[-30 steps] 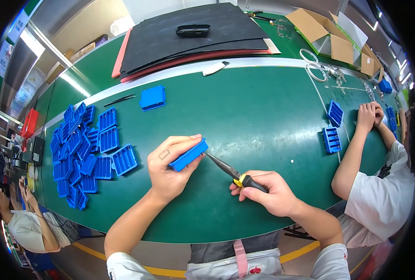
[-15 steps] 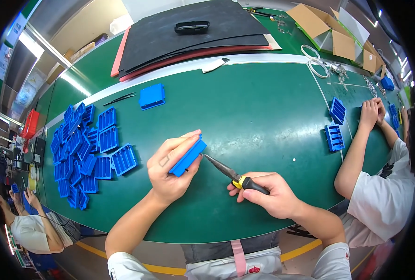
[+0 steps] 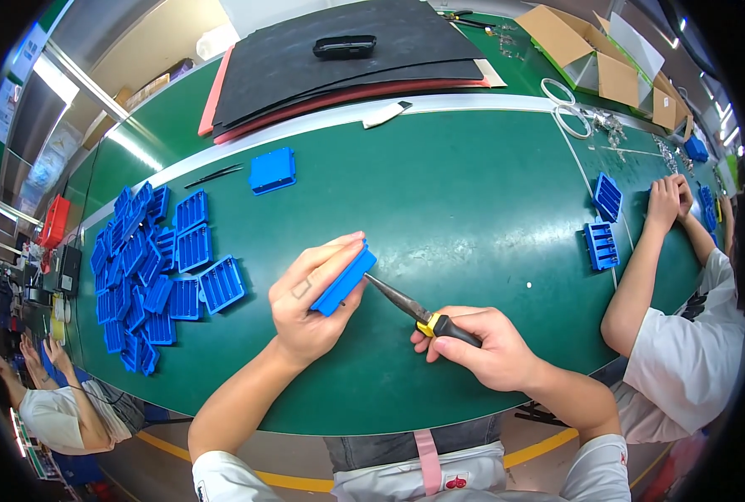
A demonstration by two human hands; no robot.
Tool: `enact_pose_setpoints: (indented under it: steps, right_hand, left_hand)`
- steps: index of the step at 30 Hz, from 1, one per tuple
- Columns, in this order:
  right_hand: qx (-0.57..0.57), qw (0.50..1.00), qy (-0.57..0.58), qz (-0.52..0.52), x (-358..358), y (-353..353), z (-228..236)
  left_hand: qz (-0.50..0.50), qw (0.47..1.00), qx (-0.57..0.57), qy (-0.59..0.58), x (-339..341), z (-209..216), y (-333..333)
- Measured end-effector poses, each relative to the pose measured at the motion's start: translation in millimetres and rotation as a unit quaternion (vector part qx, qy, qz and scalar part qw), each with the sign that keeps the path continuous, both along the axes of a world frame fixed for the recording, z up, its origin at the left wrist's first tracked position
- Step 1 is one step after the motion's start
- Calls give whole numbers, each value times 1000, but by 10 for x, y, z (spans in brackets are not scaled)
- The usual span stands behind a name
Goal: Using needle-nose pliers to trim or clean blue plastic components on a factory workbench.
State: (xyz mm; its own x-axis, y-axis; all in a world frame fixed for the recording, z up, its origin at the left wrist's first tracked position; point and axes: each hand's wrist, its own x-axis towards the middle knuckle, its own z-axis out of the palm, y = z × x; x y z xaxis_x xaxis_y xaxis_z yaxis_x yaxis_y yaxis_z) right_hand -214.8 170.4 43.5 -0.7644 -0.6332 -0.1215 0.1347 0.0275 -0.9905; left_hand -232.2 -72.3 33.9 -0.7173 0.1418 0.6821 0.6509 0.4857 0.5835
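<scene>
My left hand (image 3: 310,305) is closed round a blue plastic battery holder (image 3: 343,279), tilted up on edge above the green table (image 3: 439,192). In my right hand (image 3: 485,347) is a pair of needle-nose pliers (image 3: 414,311) with black and yellow handles. The pliers' slim tips reach the right side of the blue holder, by my left fingers. Whether the jaws grip anything there is too small to tell. A heap of similar blue holders (image 3: 142,268) lies to the left, and a single blue holder (image 3: 273,171) rests face down beyond my left hand.
Black tweezers (image 3: 213,176) lie near the heap. A white-handled knife (image 3: 387,115) sits by the far strip, before stacked black sheets (image 3: 305,84). Two blue holders (image 3: 602,245) are at right, near a co-worker's arms (image 3: 653,243). An open cardboard box (image 3: 573,50) stands far right.
My left hand has shifted slightly right with the blue holder, bringing it closer to the pliers' tips. The right hand has barely moved.
</scene>
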Motion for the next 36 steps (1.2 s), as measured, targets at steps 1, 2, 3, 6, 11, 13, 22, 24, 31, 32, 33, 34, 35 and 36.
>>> enact_pose_setpoints:
  steps: [1, 2, 3, 6, 11, 13, 22, 24, 31, 32, 33, 34, 35, 36]
  right_hand:
    - [2, 1000, 2, -1, 1, 2, 0]
    - [1, 1000, 1, -1, -2, 6, -4]
    - [7, 1000, 13, 7, -7, 13, -9]
    - [26, 999, 25, 21, -18, 36, 0]
    - [59, 998, -5, 29, -11, 24, 56]
    - [62, 997, -30, 23, -10, 23, 64]
    - [-8, 999, -15, 27, 29, 12, -25]
    - [-4, 999, 10, 41, 41, 11, -45]
    - [-11, 999, 23, 39, 47, -40, -50]
    - [-15, 998, 37, 45, 43, -39, -64]
    - [-15, 998, 37, 45, 45, -40, -72]
    - [-18, 998, 42, 45, 49, -44, -78]
    - [-21, 998, 48, 44, 53, -47, -82]
    - [-20, 998, 48, 43, 55, -50, -70]
  left_hand:
    - [0, 1000, 0, 0, -1, -1, 2]
    - [0, 1000, 1, 2, -2, -2, 1]
    - [-1, 1000, 2, 3, -4, -2, 0]
    - [-6, 1000, -19, -3, -24, 26, -26]
    - [-17, 969, -210, 129, -171, 138, -190]
    - [-6, 946, -272, 178, -177, 197, -194]
    - [35, 997, -41, 48, -107, -10, -121]
    - [40, 998, -40, 39, -73, 4, -83]
    - [43, 998, -43, 36, -43, -22, -41]
    - [42, 998, -43, 35, -46, -26, -35]
    - [40, 997, -48, 43, -51, -31, -28]
    - [37, 997, -53, 51, -54, -33, -23]
    - [36, 997, -52, 51, -52, -33, -15]
    - [37, 997, -54, 46, -45, -30, -6]
